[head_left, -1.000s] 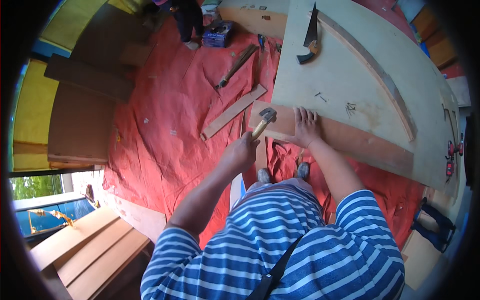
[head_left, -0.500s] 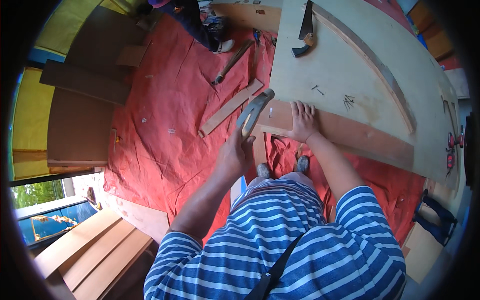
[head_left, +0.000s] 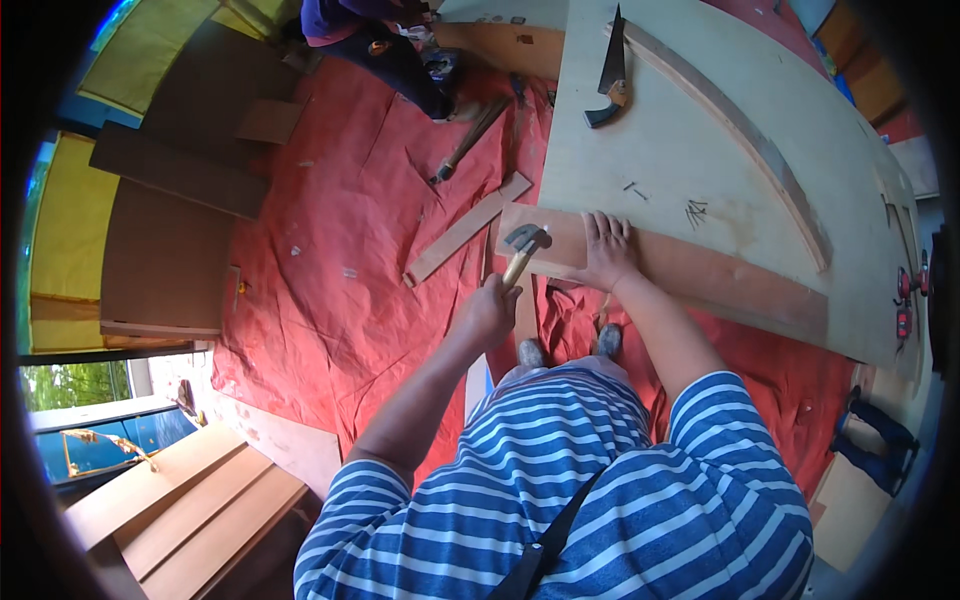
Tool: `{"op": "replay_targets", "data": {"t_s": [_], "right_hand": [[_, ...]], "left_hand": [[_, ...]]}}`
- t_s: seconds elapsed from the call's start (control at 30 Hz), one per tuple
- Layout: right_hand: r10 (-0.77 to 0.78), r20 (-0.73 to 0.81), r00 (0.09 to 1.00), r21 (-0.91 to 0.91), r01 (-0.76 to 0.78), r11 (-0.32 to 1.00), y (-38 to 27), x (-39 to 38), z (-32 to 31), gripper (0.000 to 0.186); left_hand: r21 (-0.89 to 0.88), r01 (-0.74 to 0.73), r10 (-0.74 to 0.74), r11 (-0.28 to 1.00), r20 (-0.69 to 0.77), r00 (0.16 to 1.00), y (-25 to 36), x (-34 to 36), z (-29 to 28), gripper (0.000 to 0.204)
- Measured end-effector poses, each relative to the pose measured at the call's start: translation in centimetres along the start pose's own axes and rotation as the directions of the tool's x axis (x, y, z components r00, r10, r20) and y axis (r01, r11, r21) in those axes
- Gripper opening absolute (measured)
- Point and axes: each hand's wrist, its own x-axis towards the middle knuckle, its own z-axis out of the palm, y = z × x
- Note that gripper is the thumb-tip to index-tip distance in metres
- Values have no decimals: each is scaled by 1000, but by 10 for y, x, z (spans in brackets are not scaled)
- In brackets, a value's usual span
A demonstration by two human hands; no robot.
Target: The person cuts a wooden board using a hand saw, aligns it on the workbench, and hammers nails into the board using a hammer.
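My left hand (head_left: 487,312) is closed round the wooden handle of a claw hammer (head_left: 517,268). The hammer's metal head is over the left end of a reddish-brown board (head_left: 710,265); whether it touches a nail there I cannot make out. Flat on that board, just right of the hammer, lies my right hand (head_left: 610,257), fingers stretched toward the far edge. The board runs along the near edge of a pale plywood sheet (head_left: 680,130). Beyond my right hand, several loose nails (head_left: 695,212) lie on the sheet, with a couple of others (head_left: 635,189) to their left.
A handsaw (head_left: 613,85) and a long wooden strip (head_left: 745,135) lie on the sheet. Red covering (head_left: 340,220) spreads over the floor, bearing a narrow board (head_left: 468,229) and a long-handled tool (head_left: 470,140). Another person (head_left: 375,50) is at the far left. Stacked planks (head_left: 200,500) are lower left.
My left hand has brought the hammer down from a raised position to the board's end. My right hand stays on the board. The other person has shifted and shows more at the top.
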Motion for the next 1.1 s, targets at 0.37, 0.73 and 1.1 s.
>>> {"op": "replay_targets", "data": {"t_s": [0.37, 0.73, 1.1], "right_hand": [[-10, -19, 1000, -4, 10, 1000, 6, 5, 2, 119], [2, -22, 1000, -51, -3, 999, 4, 1, 2, 120], [-9, 19, 1000, -24, 10, 1000, 2, 4, 1, 121]], "left_hand": [[16, -27, 28, 999, -30, 999, 0, 8, 4, 31], [-24, 15, -17, 1000, -89, 996, 6, -4, 4, 31], [52, 89, -90, 995, 27, 996, -10, 7, 19, 31]]}}
